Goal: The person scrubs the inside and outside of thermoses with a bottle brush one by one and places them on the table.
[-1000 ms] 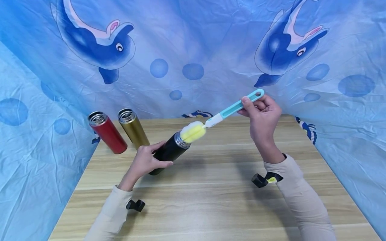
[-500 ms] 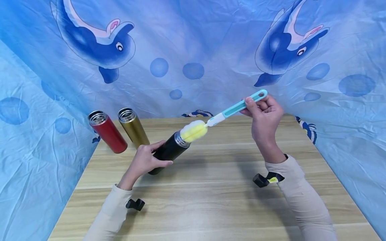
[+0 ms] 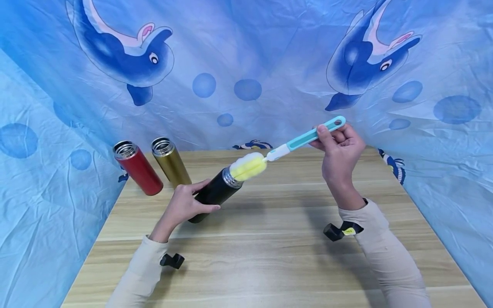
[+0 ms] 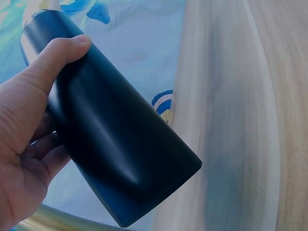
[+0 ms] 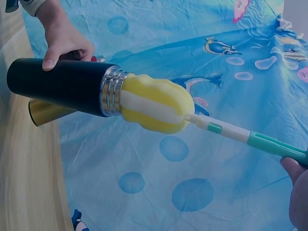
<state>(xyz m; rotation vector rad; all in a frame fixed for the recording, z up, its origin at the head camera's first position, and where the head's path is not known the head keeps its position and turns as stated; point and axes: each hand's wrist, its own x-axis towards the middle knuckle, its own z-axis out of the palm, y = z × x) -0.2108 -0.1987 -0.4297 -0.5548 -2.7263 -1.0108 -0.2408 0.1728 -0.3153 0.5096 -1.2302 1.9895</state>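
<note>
My left hand (image 3: 185, 205) grips a black thermos bottle (image 4: 115, 125) round its body and holds it tilted, its steel mouth (image 5: 112, 91) toward the right. In the right wrist view a yellow and white sponge head (image 5: 156, 103) sits at that mouth, mostly outside; how far its tip reaches inside is hidden. It belongs to a bottle brush (image 3: 304, 139) with a white neck and turquoise handle. My right hand (image 3: 340, 156) pinches the handle near its holed end, thumb on top. Both bottle and brush are held above the wooden table.
A red bottle (image 3: 139, 169) and a gold bottle (image 3: 171, 162), both without lids, stand at the table's back left. Behind the wooden table (image 3: 262, 265) hangs a blue curtain (image 3: 285, 55) printed with dolphins; it also runs along both sides.
My right hand has drawn the brush slightly to the right, so a little more of the sponge head shows outside the bottle mouth. My left hand and the black bottle have hardly moved.
</note>
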